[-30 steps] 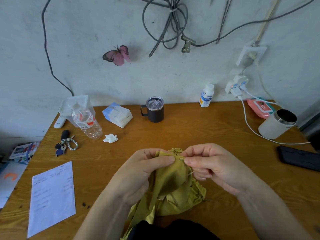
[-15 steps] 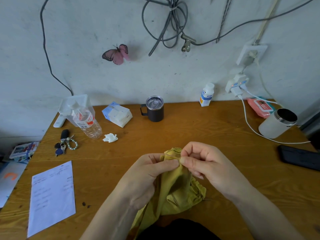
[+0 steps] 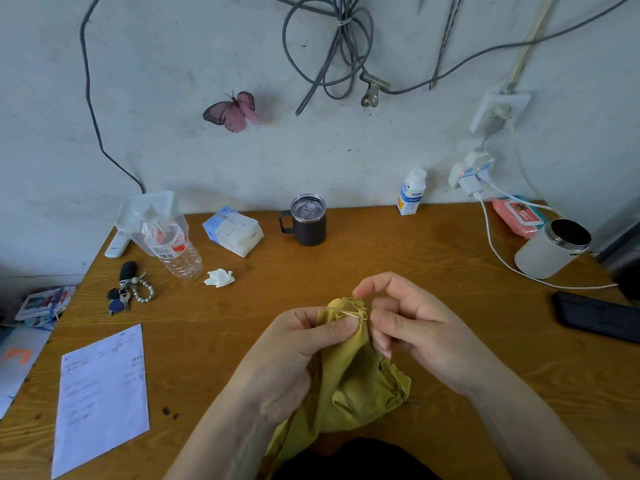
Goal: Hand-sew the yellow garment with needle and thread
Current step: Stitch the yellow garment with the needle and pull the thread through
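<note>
A yellow garment (image 3: pixel 353 386) is bunched over the near edge of the wooden table (image 3: pixel 381 258) and hangs toward my lap. My left hand (image 3: pixel 294 358) grips its upper fold, thumb pressed on the cloth. A thin needle (image 3: pixel 346 312) lies across the top of that fold, stuck through the fabric. My right hand (image 3: pixel 419 330) is just right of the fold with curled fingers. Its thumb and a lower finger meet at the needle's right end, and its index finger is lifted above. I cannot make out the thread.
At the back stand a dark lidded mug (image 3: pixel 308 220), a plastic water bottle (image 3: pixel 173 244), a tissue pack (image 3: pixel 232 230) and a small white bottle (image 3: pixel 410 192). Keys (image 3: pixel 128 289) and a paper sheet (image 3: pixel 102 396) lie left. A white tumbler (image 3: pixel 550 249), charging cable (image 3: pixel 502 261) and black phone (image 3: pixel 595 315) are right.
My right index finger has lifted off the fold, and the needle now shows across the top of the fabric. Both hands have stayed in place over the garment.
</note>
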The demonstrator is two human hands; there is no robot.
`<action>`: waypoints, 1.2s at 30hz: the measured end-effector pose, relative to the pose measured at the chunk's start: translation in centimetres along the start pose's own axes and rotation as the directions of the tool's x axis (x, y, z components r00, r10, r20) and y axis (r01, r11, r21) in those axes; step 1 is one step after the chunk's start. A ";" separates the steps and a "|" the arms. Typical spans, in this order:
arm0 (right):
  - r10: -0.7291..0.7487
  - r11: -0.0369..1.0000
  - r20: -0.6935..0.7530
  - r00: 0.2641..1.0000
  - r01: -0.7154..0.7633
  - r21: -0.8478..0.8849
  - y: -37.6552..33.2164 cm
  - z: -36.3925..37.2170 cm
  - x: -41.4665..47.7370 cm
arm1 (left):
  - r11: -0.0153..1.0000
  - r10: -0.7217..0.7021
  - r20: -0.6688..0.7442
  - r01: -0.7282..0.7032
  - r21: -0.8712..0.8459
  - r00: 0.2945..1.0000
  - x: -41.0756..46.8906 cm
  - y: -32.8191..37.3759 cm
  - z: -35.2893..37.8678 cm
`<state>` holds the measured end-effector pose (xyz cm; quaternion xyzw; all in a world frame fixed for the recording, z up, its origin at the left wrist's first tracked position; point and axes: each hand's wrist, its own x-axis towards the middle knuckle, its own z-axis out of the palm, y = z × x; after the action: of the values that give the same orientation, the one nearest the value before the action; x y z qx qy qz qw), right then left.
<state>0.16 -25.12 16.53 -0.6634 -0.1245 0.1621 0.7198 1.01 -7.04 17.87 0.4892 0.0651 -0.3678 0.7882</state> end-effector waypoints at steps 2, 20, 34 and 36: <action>-0.017 1.000 -0.007 1.000 0.017 -0.005 0.0 0.1 0.0 | 1.000 -0.002 -0.006 0.002 0.013 1.000 0.0 0.0 0.1; -0.628 0.585 -0.188 0.755 0.299 -0.754 0.8 2.9 1.0 | 0.984 0.078 -0.176 -0.047 0.174 0.981 0.2 0.0 0.3; -0.763 0.469 -0.239 0.601 0.260 -0.844 3.8 4.0 2.0 | 0.919 0.172 -0.326 -0.032 0.393 0.930 1.0 -0.4 0.9; -0.717 0.564 -0.311 0.623 0.257 -0.785 3.6 4.1 2.2 | 0.930 0.191 -0.326 -0.065 0.361 0.926 1.1 -0.5 0.8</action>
<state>0.30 -20.25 13.19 -0.8225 -0.1285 -0.3348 0.4415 1.25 -8.35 17.41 0.6807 0.1089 -0.2260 0.6883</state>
